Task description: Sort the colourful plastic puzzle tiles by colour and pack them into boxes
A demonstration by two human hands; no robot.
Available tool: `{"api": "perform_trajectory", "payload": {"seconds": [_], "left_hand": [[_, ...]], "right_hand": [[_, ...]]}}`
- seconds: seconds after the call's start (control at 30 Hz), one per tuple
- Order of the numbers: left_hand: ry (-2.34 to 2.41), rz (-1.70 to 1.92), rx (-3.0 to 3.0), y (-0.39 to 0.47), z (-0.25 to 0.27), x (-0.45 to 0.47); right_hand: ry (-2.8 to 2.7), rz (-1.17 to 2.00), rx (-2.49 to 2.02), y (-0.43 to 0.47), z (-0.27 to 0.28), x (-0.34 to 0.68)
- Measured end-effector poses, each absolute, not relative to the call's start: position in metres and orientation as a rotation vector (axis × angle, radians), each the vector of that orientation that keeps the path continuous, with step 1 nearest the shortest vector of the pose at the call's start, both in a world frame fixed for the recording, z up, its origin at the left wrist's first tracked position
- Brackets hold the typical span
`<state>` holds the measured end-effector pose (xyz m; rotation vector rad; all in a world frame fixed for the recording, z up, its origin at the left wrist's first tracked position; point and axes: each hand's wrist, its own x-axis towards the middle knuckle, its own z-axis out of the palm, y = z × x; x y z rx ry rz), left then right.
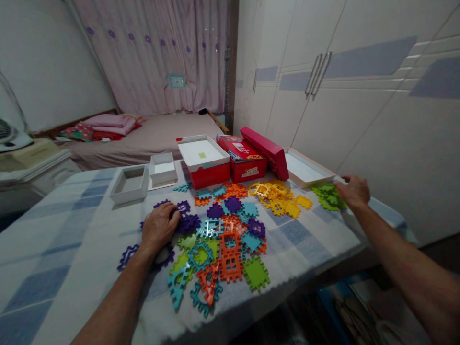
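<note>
At the left, my left hand (160,227) rests on the cloth with its fingers curled down onto purple interlocking plastic tiles (189,223); its fingertips are partly hidden. My right hand (354,190) is at the right edge of a pile of lime green tiles (327,196), thumb and fingers apart, with nothing visible in it. Between the hands lies a mixed heap with orange tiles (231,266), turquoise tiles (200,255) and another green tile (256,273). Yellow tiles (278,196) form a separate pile beside the green one. Some tiles have window-like cutouts.
Along the table's back stand two small grey-white boxes (128,184), a red box with white inside (210,175), a closed red printed box (247,170), a leaning red lid (266,151) and a shallow tray (309,167). A checked cloth (89,249) covers the table.
</note>
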<state>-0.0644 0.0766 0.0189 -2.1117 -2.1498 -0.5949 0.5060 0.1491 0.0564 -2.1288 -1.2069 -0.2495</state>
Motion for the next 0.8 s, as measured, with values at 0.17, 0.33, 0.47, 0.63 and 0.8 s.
{"api": "perform_trajectory", "payload": {"seconds": [0.17, 0.33, 0.47, 0.63, 0.8], "left_hand": [[-2.169, -0.612, -2.101, 0.075, 0.021, -0.062], [-2.179, -0.602, -2.109, 0.075, 0.021, -0.061], [-2.179, -0.588, -2.107, 0.075, 0.021, -0.060], [-2.193, -0.596, -2.095, 0.074, 0.024, -0.059], [-2.192, -0.641, -2.096, 0.075, 0.023, -0.059]], "right_hand": [[-1.585, -0.329, -1.721, 0.125, 0.064, 0.440], [-2.121, 0.193, -1.327, 0.065, 0.073, 0.353], [-2.508, 0.460, -1.008, 0.012, 0.074, 0.310], [-2.717, 0.452, -0.901, -0.016, 0.058, 0.285], [-2.651, 0.299, -0.915, -0.011, 0.044, 0.274]]}}
